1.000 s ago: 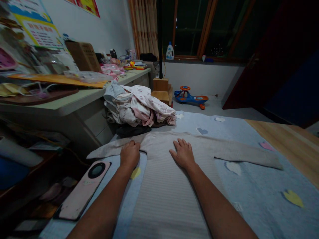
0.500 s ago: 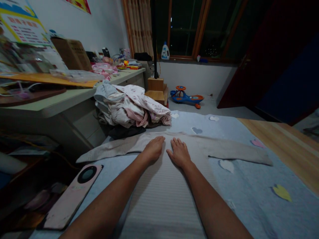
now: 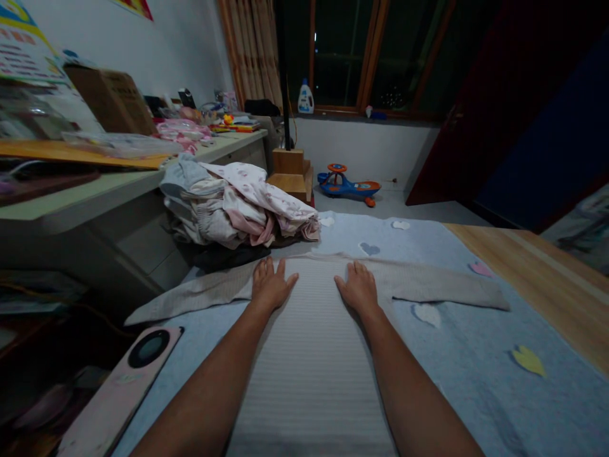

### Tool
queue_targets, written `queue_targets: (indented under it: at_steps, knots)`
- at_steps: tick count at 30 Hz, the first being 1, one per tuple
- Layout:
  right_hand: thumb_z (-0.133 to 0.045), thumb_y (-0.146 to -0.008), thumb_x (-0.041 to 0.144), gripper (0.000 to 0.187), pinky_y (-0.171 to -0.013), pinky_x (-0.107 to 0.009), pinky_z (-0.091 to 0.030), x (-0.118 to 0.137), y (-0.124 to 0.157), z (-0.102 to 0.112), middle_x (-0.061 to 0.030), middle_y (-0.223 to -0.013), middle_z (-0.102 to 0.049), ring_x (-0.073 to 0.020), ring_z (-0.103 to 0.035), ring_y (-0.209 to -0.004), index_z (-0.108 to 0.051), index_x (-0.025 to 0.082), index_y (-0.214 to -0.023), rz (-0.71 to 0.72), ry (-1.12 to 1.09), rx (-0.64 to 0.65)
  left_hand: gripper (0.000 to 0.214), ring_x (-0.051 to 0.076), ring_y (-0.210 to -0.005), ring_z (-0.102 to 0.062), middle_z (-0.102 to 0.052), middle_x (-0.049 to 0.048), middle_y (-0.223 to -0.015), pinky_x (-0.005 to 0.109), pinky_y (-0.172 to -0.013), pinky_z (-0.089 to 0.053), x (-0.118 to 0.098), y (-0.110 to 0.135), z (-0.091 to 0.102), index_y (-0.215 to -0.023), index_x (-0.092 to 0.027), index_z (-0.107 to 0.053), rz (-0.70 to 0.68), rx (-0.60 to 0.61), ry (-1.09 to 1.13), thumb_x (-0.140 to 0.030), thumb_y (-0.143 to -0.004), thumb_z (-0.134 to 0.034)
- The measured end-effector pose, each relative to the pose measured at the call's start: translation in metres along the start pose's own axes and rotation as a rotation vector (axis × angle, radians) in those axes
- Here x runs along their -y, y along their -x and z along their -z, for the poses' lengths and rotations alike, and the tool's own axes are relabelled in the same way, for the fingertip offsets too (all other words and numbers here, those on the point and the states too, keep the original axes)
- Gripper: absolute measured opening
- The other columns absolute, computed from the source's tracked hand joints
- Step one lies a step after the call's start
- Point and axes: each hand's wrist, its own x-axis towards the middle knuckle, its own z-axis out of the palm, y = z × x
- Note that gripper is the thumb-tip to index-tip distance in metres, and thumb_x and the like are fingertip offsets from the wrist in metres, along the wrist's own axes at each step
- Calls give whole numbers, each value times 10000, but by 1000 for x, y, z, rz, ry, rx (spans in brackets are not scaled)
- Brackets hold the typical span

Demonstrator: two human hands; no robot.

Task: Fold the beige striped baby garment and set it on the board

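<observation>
Pale ribbed long-sleeved top (image 3: pixel 311 355) lying flat on a blue heart-patterned quilt (image 3: pixel 457 362), its long axis running away from the person, sleeves spread sideways.

Left hand (image 3: pixel 271 285) and right hand (image 3: pixel 359 289) rest open on it, gripping nothing (fingers splayed); dragging pressure could ruck the knit, or push the left sleeve (image 3: pixel 195 295) into the clothes pile (image 3: pixel 238 209).

the pale grey-beige ribbed top (image 3: pixel 311 355), finely striped down its length, lies on a pale blue quilt (image 3: pixel 476 336) patterned with yellow, pink, white and darker blue hearts. beyond the top, a pile of clothes (image 3: pixel 242 206) shows white and pink with a small print, and farther off a ride-on toy (image 3: pixel 349 186) is blue and orange.
</observation>
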Motion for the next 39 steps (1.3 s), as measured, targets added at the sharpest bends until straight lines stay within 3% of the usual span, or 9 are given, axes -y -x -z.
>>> queue_targets:
  at_steps: [5,11,17,21,25,27,30,34,39]
  knots:
    - [-465,-960,460,662,-1177,-469,-202,-9,-5,-2,-239,-1563,-357,-336,-292,-1463,-432,22,-1455,-36,0,-28,745,406,-1462,-293,-352,212,-1579,529,-1164,-227,0,1,-2,-1521,-166,-397,-13,-29,0,-643,-954,-320]
    - [-441,-978,387,571,-1187,-406,-218,-13,-13,-4,-153,-1575,-379,-264,-324,-1454,-433,93,-1468,233,-29,42,736,435,-1449,-302,-344,240,-1574,551,-1149,-234,0,1,-2,-1514,-171,-409,-22,-27,-8,-641,-952,-342]
    - [-399,-996,460,614,-1175,-462,-225,-27,-20,-3,-169,-1594,-335,-311,-292,-1468,-422,90,-1485,39,35,22,701,441,-1428,-339,-392,249,-1542,568,-1122,-280,-1,4,2,-1486,-167,-450,-50,-68,-22,-619,-953,-388]
    - [-421,-986,438,611,-1170,-487,-221,-28,-19,-5,-196,-1581,-348,-334,-286,-1465,-442,58,-1463,-44,48,-38,504,403,-1434,-351,-428,232,-1527,590,-1127,-290,-6,7,5,-1401,-144,-543,-137,-133,-17,-411,-992,-418]
    - [-464,-963,342,494,-1155,-466,-256,-18,-16,-5,-168,-1547,-413,-304,-356,-1419,-514,123,-1403,40,33,-100,472,230,-1462,-351,-433,141,-1552,404,-1189,-287,-13,5,3,-1386,-131,-549,-419,-73,92,-128,-978,-311]
    - [-454,-964,301,443,-1142,-405,-287,-14,-14,-5,-144,-1508,-471,-264,-420,-1370,-546,150,-1370,128,21,-86,468,206,-1438,-392,-465,131,-1532,351,-1186,-299,-15,4,1,-1417,-122,-517,-484,-1,156,-172,-989,-334]
    - [-427,-982,304,432,-1144,-368,-285,-14,-12,-4,-127,-1495,-490,-236,-428,-1364,-546,158,-1371,178,20,-53,521,280,-1455,-360,-434,135,-1552,415,-1194,-285,-16,6,0,-1455,-138,-480,-475,38,170,-379,-999,-404]
    - [-410,-999,414,535,-1168,-405,-237,-24,-10,-2,-147,-1558,-404,-270,-347,-1431,-470,129,-1448,85,48,-14,599,368,-1492,-252,-346,122,-1605,528,-1180,-252,-14,10,2,-1494,-243,-437,-392,52,124,-547,-981,-386]
    - [-351,-1009,474,609,-1186,-442,-183,-28,-11,1,-136,-1618,-296,-285,-243,-1486,-381,138,-1516,6,76,53,617,368,-1507,-208,-286,119,-1632,535,-1178,-222,-14,10,1,-1520,-295,-387,-353,85,101,-585,-976,-361]
